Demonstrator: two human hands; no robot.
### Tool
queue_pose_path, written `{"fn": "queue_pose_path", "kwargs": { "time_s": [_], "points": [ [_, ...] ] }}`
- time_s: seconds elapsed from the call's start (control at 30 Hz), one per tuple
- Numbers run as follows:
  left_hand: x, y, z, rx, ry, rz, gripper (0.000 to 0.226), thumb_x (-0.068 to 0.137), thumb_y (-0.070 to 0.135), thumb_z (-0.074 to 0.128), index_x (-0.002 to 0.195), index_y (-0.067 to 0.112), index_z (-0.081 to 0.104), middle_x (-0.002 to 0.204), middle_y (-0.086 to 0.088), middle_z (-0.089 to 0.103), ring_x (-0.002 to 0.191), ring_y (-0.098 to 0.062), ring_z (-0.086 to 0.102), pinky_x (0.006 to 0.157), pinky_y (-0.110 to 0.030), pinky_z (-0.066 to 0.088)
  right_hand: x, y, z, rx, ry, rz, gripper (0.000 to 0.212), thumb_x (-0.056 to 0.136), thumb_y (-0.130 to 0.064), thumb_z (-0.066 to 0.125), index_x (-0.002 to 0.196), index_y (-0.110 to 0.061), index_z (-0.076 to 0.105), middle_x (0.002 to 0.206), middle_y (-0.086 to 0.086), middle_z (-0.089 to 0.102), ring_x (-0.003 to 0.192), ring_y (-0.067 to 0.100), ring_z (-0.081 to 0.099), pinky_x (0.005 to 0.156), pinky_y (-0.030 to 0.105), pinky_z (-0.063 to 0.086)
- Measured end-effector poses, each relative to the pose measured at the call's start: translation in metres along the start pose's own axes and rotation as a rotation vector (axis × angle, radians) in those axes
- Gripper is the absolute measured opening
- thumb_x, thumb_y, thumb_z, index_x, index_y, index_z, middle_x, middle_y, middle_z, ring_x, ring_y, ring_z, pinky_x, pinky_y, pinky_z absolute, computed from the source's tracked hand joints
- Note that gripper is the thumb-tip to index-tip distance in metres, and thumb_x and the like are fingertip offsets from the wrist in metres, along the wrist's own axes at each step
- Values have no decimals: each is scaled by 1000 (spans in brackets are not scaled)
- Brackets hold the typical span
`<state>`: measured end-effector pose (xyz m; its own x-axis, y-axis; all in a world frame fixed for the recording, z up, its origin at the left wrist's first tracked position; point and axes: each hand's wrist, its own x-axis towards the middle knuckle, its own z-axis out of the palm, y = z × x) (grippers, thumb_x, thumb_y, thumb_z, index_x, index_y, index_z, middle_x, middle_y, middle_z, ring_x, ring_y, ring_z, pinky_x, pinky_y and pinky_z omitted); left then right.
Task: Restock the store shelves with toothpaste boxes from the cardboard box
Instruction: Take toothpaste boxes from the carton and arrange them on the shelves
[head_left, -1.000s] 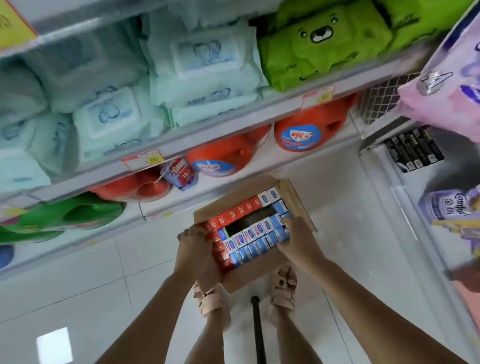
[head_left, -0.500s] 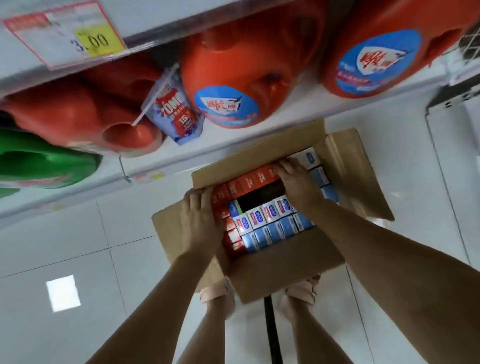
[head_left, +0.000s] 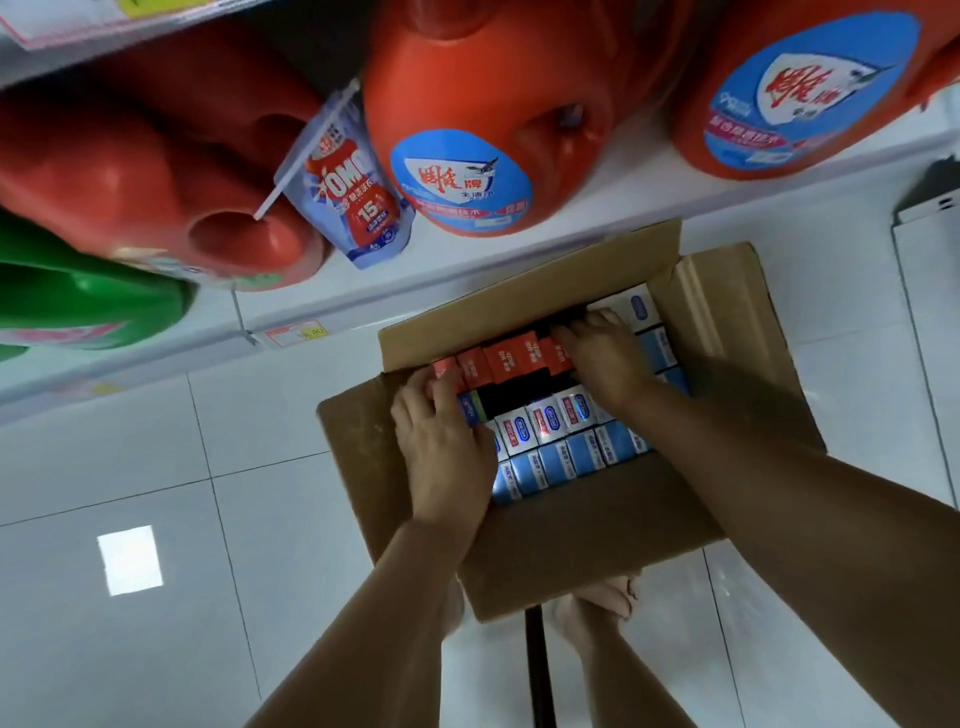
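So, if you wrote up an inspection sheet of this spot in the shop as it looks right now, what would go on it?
Surface: white tiled floor; the cardboard box stands on it, flaps open.
Job's things: toothpaste boxes packed on end in it: red row farthest, white row, blue row nearest; a dark gap between red and white.
Clutter: nothing seen.
Hands: left hand has its fingers at the red row's left end; right hand at its right end; grip unclear.
Cables: nothing sure; a black strip below the box, unclear what.
Surroundings: shelf with orange jugs, a green jug, a sachet, a price tag.
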<state>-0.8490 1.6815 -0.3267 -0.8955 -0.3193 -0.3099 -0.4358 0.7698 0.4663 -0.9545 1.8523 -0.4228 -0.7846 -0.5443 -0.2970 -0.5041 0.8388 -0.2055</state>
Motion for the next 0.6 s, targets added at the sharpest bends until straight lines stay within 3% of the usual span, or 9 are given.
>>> {"fn": "queue_pose_path", "kwargs": {
  "time_s": [0.07,0.17,0.3,0.43,0.6],
  "points": [
    [9,6,8,-80,-57,14,53,78,-3,62,129,6,49,131,-13,45,121,-28,41,107,-34,36,7,0,-4,-49,-22,-54,46,31,-6,87,75,-12,74,64,4,67,63,23,64,74,27,45],
    [35,14,23,-141,-138,52,52,77,-10,55,127,4,53,131,-13,48,120,-27,46,101,-19,33,10,4,-9,-134,-61,-98,43,29,-12,88,69,-15,72,64,-1,67,64,19,65,83,28,42],
    [59,18,49,-44,-300,96,63,78,-8,54,138,7,44,143,-12,39,130,-26,36,105,-20,29,8,9,-3,-209,-76,-144,41,34,-10,87,71,-12,70,62,3,66,64,24,65,81,34,31],
    [59,8,62,-32,-303,93,65,81,-4,53,142,8,38,148,-7,33,136,-22,30,106,-22,30,12,12,-5,-192,-106,-130,26,45,-8,82,63,-13,64,58,3,63,64,25,63,81,33,42],
    [52,9,65,-143,-292,49,63,80,-4,55,141,3,39,149,-10,32,132,-24,39,109,-26,33,9,10,-19,-184,-163,-68,29,57,-15,81,83,-14,69,79,3,70,84,23,65,81,32,45]
  ]
}}
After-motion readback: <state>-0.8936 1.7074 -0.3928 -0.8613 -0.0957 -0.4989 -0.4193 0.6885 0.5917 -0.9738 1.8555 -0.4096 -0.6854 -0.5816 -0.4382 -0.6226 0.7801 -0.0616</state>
